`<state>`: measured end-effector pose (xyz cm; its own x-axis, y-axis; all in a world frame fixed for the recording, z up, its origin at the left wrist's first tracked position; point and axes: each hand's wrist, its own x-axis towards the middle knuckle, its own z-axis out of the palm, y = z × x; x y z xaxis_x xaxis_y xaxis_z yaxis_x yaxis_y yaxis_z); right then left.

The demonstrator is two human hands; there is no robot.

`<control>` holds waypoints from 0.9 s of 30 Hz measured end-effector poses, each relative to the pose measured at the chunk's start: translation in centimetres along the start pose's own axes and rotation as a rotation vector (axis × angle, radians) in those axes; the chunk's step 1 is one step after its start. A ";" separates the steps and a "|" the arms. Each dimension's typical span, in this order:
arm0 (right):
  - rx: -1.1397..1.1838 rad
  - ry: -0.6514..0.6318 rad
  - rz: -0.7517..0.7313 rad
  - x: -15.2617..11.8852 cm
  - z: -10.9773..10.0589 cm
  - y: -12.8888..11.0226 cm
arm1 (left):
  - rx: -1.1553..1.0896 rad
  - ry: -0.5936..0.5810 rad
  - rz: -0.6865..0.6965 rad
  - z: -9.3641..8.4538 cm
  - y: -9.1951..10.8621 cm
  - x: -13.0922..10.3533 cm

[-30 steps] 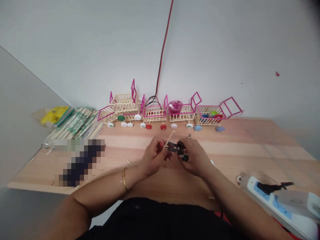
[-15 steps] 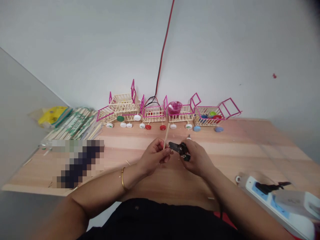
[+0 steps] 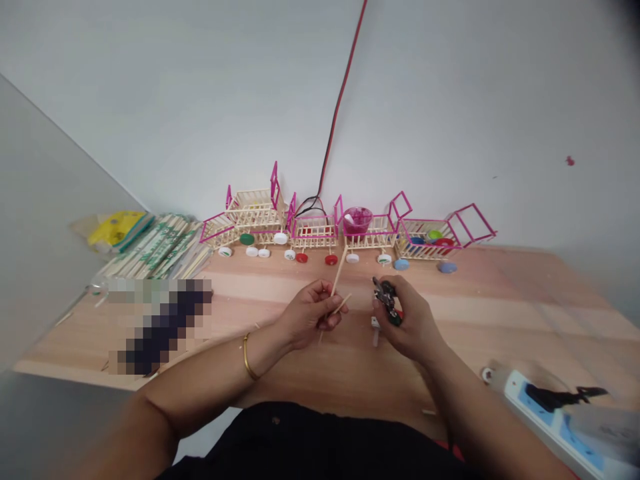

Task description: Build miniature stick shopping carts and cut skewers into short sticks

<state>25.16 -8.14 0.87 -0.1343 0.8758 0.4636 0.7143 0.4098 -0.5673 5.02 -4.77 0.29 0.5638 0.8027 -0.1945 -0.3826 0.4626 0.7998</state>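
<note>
Left grip [image 3: 314, 310] pinches sticks [image 3: 339, 270]; green lettering [image 3: 173, 239] unreadable.

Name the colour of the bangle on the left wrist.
The thin, round, metallic bangle is gold-coloured; it shows best in the head view.

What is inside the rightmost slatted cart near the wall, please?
In the rightmost cart, a blue item, a green item and a red item show; whatever lies beneath them is covered.
</note>
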 end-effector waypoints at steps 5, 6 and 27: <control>-0.046 -0.048 0.005 0.0 -0.2 0.4 | 0.081 0.019 -0.034 -0.1 -0.2 -0.1; -0.054 -0.052 0.010 0.0 -0.2 0.4 | 0.080 0.015 -0.029 -0.1 -0.2 -0.1; -0.023 -0.037 0.040 0.1 0.0 0.3 | 0.741 -0.114 0.378 -1.6 0.3 0.2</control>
<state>25.36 -7.87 0.70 -0.1300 0.9003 0.4154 0.7353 0.3686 -0.5687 3.89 -3.88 -0.41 0.5802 0.7923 0.1887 -0.0038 -0.2290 0.9734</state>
